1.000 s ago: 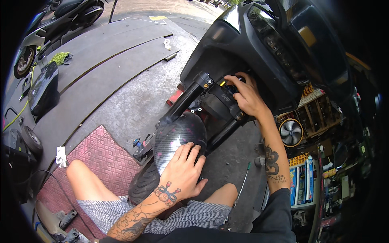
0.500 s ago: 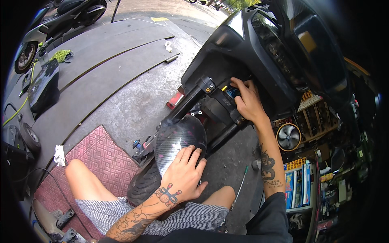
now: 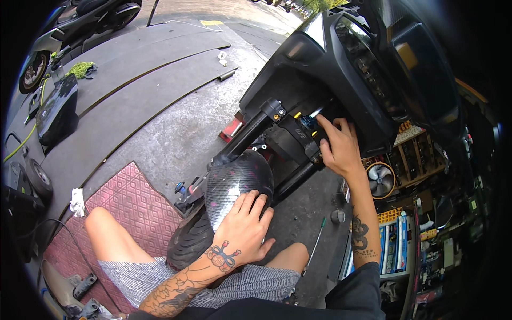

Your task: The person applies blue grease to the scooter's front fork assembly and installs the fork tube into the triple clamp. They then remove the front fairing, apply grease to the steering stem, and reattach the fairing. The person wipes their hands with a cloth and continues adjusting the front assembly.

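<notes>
My left hand (image 3: pixel 242 226) rests with fingers loosely spread on the glossy carbon-pattern front fender (image 3: pixel 232 176), above a black tyre (image 3: pixel 184 242). My right hand (image 3: pixel 338 146) has its fingers apart and bent at the right end of the black fork clamp (image 3: pixel 298 136), close to a blue fitting (image 3: pixel 308 120) with a bright metal shaft; whether the fingertips touch it is unclear. Gold bolts sit on the clamp between two black fork tubes (image 3: pixel 245 130). Dark scooter bodywork (image 3: pixel 288 64) rises above and right of my right hand.
My bare knees flank the tyre, over a pink quilted mat (image 3: pixel 128 194). A long screwdriver (image 3: pixel 314 245) lies on the ground. At right are a round fan (image 3: pixel 380 181) and cluttered shelves; at left, a loose dark panel (image 3: pixel 58 112), a hose and another scooter (image 3: pixel 90 21).
My right hand has shifted right and down along the clamp, exposing the blue fitting and bright shaft. My left hand stays on the fender with very little movement.
</notes>
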The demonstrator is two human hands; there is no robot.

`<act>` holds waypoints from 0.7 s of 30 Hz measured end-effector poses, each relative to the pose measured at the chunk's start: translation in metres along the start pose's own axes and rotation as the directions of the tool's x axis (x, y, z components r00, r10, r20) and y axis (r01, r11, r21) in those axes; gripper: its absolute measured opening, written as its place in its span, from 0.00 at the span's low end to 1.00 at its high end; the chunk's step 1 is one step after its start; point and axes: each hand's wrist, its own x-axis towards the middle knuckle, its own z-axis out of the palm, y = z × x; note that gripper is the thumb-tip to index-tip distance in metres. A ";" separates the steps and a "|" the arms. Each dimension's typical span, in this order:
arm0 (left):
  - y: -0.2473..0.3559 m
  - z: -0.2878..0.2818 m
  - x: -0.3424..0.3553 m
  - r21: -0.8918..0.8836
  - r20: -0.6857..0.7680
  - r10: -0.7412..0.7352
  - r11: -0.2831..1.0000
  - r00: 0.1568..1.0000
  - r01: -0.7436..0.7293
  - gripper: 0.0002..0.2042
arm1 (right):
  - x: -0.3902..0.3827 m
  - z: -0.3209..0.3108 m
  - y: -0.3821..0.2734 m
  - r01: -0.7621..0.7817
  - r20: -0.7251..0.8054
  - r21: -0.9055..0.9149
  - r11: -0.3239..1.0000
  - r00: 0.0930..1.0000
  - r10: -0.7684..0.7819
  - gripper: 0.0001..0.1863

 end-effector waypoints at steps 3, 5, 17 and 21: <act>0.001 0.000 0.000 0.016 -0.001 0.005 1.000 1.000 -0.005 0.31 | 0.012 0.010 0.005 -0.033 -0.034 0.129 0.991 0.999 0.038 0.32; 0.001 0.000 -0.001 0.022 0.000 0.011 1.000 1.000 -0.011 0.31 | 0.022 0.021 0.005 -0.003 -0.024 0.173 0.985 1.000 0.007 0.33; 0.001 0.000 -0.002 0.016 -0.013 0.010 1.000 1.000 -0.010 0.32 | 0.003 -0.003 0.004 -0.100 0.095 0.176 0.979 0.992 0.084 0.36; 0.002 -0.002 -0.001 0.022 -0.010 0.015 1.000 1.000 -0.015 0.31 | 0.017 0.011 0.015 -0.068 0.120 0.159 0.985 0.992 0.049 0.36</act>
